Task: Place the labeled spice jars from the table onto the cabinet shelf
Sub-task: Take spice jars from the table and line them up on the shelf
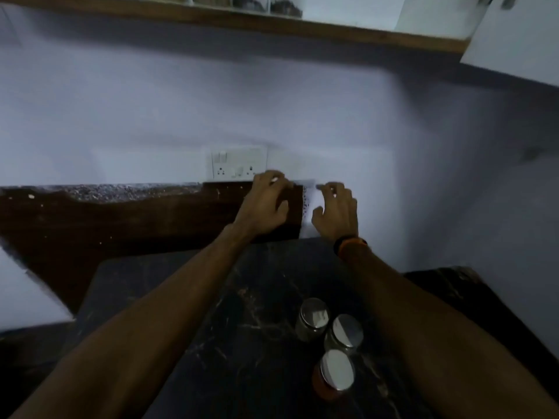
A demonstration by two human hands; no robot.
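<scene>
Here both arms reach away from the viewer over the dark marbled desk [242, 313] toward the far wall. The left hand [266, 204] and the right hand [335, 211] flank a clear jar [308, 207] raised in front of the wall, with a pale lid edge and dark specks inside; the frame is blurred, so whether the curled fingers [272, 184] actually grasp it cannot be told. An orange-and-black wristband [351, 243] sits on the right wrist. Three spice jars with shiny metal lids stand close together on the near right part of the desk, between the forearms: a far one [313, 319], a middle one [344, 334], and a near one [334, 376] with reddish contents. Their labels are not legible. A white switch-and-socket plate [237, 163] is mounted on the wall just left of the hands. At the top, the wooden cabinet shelf [272, 25] carries several containers [266, 4], and a white cabinet door [514, 40] stands open at the far right.
</scene>
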